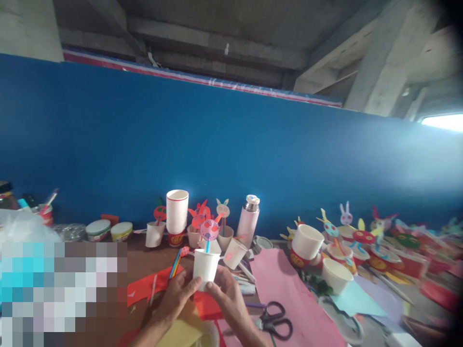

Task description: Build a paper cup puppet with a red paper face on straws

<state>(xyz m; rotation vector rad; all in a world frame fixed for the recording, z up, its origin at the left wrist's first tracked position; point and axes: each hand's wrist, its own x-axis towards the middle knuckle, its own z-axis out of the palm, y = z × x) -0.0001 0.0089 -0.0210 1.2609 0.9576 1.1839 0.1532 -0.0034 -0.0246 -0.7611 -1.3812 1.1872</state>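
Observation:
A white paper cup [206, 266] stands upright between my two hands, near the middle of the view. From its top rises a pink paper face [210, 230] with ears, on a blue stick [208, 246]. My left hand [177, 294] is closed round the cup's left side, thumb on the front. The right side is gripped by my right hand [227, 294], its thumb low on the front. Under the hands lie red paper [207, 308] and yellow paper [183, 327]. Black-handled scissors [277, 320] lie right of my right hand.
Behind are stacked cups [177, 212], a pink bottle [249, 221] and several cups with paper faces. Pink paper [282, 289] covers the table to the right, beside a white cup [337, 275] and more decorated cups. Two lidded tubs [98, 230] stand at the left.

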